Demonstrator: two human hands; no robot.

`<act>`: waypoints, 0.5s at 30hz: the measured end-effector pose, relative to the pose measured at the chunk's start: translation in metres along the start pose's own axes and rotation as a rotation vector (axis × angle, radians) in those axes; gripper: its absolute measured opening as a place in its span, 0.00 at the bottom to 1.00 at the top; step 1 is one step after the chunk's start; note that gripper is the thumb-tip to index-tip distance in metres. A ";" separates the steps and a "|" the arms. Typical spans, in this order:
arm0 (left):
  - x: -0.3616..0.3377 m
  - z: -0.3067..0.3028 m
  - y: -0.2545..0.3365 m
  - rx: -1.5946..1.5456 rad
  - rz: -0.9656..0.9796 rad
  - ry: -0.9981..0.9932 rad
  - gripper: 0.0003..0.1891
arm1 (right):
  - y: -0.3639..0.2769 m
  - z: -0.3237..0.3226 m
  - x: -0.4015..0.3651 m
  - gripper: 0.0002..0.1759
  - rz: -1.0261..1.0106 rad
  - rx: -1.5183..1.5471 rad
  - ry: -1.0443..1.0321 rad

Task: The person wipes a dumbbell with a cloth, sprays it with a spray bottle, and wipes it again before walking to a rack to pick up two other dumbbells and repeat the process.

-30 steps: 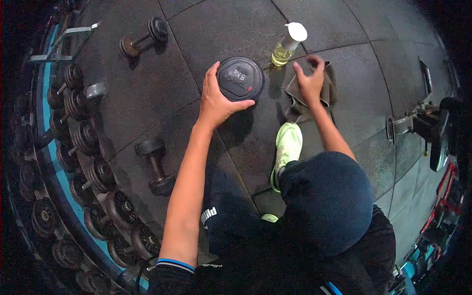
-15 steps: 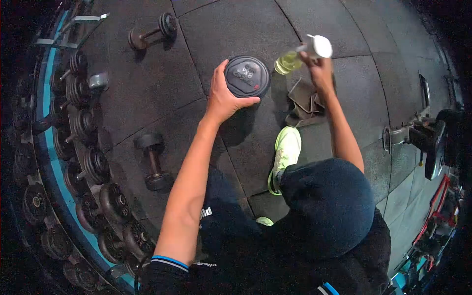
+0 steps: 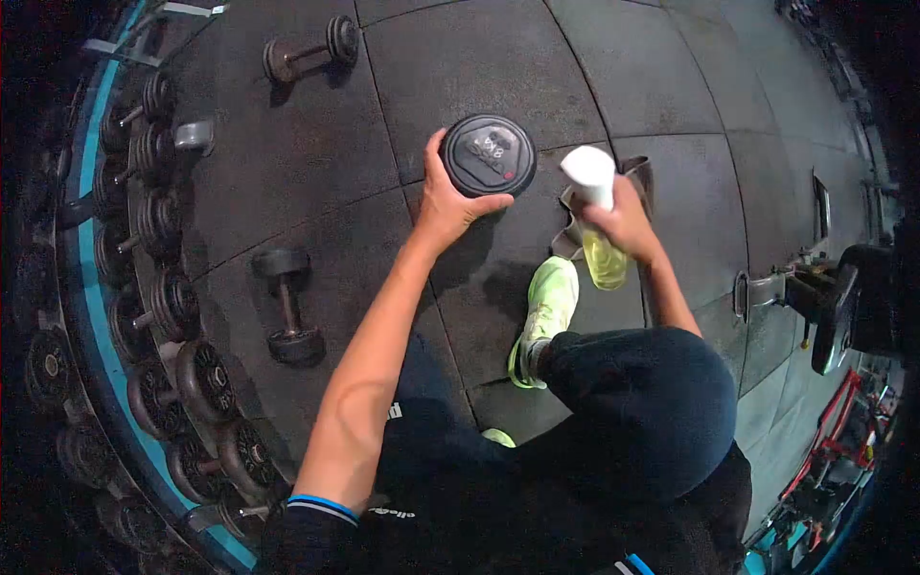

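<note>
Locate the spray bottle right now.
Head view, right of centre: the spray bottle is held in the right hand, above the grey cloth, beside the upright dumbbell.

Gym weight area, rubber tile floor (image 3: 460, 57), dumbbell rack (image 3: 144, 287), loose dumbbells (image 3: 287, 307)

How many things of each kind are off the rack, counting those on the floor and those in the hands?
Dumbbells: 3, the upright dumbbell gripped by the left hand and two lying dumbbells
Spray bottles: 1, the spray bottle held in the right hand
Cloths: 1, the cloth partly hidden behind the right hand
Total: 5
</note>
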State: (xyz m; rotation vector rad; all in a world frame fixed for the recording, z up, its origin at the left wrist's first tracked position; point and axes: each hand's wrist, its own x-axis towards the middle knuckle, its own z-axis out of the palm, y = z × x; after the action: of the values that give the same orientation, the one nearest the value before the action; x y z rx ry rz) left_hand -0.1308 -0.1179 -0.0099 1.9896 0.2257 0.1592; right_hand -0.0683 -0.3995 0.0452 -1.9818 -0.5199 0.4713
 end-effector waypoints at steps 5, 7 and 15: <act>-0.026 0.013 -0.011 -0.085 -0.112 0.018 0.74 | -0.005 0.017 -0.002 0.23 0.169 0.173 -0.046; -0.041 0.014 -0.023 -0.062 -0.144 0.012 0.73 | -0.005 0.022 -0.002 0.23 0.133 0.156 -0.040; -0.126 -0.043 -0.093 0.275 -0.331 -0.272 0.36 | -0.009 0.030 0.000 0.22 0.070 0.019 0.045</act>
State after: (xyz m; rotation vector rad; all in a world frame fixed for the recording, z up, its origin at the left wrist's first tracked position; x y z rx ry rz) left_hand -0.2710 -0.0718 -0.0777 2.1849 0.4134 -0.3713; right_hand -0.0860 -0.3742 0.0406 -1.9929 -0.4175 0.4729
